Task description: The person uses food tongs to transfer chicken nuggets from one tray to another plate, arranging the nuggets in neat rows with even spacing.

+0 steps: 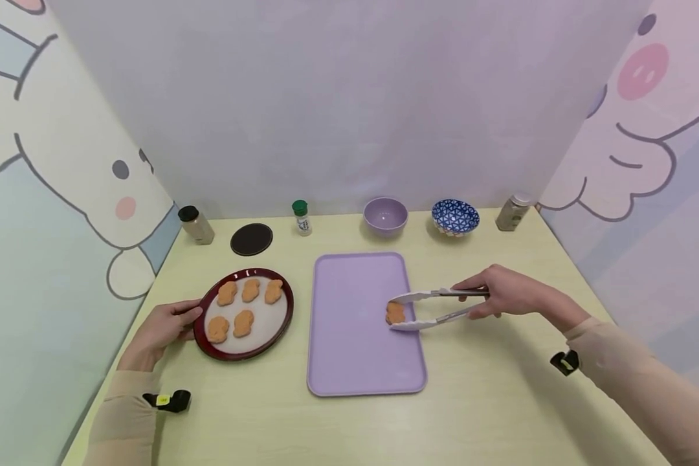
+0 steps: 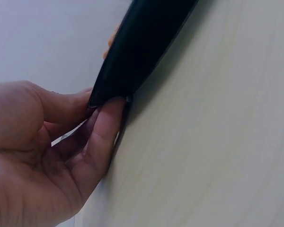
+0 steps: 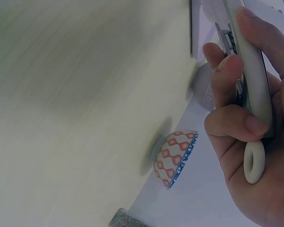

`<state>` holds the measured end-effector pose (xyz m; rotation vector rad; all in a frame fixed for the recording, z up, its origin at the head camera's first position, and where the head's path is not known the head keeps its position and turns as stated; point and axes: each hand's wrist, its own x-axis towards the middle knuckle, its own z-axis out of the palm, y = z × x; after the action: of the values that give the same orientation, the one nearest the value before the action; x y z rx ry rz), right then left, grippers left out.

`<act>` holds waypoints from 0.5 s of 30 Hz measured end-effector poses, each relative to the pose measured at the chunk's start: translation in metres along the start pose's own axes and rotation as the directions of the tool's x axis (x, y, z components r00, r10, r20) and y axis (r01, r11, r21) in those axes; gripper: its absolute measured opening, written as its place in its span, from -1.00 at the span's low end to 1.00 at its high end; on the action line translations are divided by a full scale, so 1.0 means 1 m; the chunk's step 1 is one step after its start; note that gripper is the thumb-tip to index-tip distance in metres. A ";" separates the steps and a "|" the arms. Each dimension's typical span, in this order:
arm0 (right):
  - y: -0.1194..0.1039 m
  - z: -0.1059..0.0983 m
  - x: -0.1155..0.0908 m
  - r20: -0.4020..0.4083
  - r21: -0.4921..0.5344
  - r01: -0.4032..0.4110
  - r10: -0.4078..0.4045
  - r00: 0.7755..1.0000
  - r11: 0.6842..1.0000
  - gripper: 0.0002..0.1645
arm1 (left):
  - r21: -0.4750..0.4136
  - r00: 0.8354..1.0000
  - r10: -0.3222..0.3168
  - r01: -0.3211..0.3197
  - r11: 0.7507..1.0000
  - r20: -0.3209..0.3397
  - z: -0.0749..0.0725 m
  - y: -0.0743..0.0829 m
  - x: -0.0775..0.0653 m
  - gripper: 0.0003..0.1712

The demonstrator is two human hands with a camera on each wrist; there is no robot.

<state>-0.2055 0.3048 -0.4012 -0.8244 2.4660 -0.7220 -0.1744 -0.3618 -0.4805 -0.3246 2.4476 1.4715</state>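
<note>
My left hand (image 1: 162,325) pinches the rim of a round dark-red plate (image 1: 212,347) with a white centre. Fingers reach under the plate's dark underside (image 2: 142,47) in the left wrist view. Several brown, nugget-like pieces (image 1: 243,323) lie on that plate. In my right hand (image 1: 509,291) are white-handled tongs (image 1: 443,293), their arms spread apart. Between the tong tips, one nugget-like piece (image 1: 395,312) lies on the purple tray (image 1: 355,356); whether both tips touch it I cannot tell. The right wrist view shows my fingers wrapped round the tongs' handle (image 3: 255,80).
Along the back stand a black-capped jar (image 1: 197,226), a green-capped shaker (image 1: 301,218), a purple bowl (image 1: 386,217), a blue-patterned bowl (image 1: 455,218) and another spice jar (image 1: 513,212). A black disc (image 1: 252,239) lies behind the plate. Walls border the table.
</note>
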 end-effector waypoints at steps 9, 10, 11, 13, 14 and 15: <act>-0.022 -0.002 0.013 -0.035 -0.008 0.040 -0.041 0.999 0.999 -0.35 | 0.005 1.000 0.000 0.000 1.000 -0.003 0.000 -0.003 0.000 -0.38; -0.027 -0.001 0.016 -0.037 -0.006 0.045 -0.046 0.998 0.999 -0.35 | 0.009 1.000 -0.001 0.001 1.000 -0.001 0.000 -0.003 0.000 -0.38; -0.033 -0.001 0.021 -0.037 -0.003 0.052 -0.052 0.998 0.999 -0.35 | 0.007 1.000 -0.006 0.006 1.000 -0.003 0.000 -0.002 0.001 -0.38; -0.045 0.001 0.031 -0.037 0.002 0.065 -0.065 0.997 0.998 -0.34 | 0.008 1.000 -0.010 0.010 1.000 0.001 -0.001 -0.001 0.001 -0.38; -0.051 0.002 0.037 -0.038 0.004 0.074 -0.074 0.997 0.997 -0.34 | 0.009 1.000 -0.009 0.009 1.000 0.002 -0.001 -0.001 0.001 -0.39; -0.057 0.003 0.044 -0.039 0.005 0.086 -0.085 0.996 0.996 -0.33 | 0.007 1.000 -0.010 0.010 1.000 0.001 -0.002 0.000 0.001 -0.39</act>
<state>-0.2120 0.2358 -0.3798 -0.9268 2.4739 -0.7827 -0.1758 -0.3634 -0.4803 -0.3343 2.4460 1.4584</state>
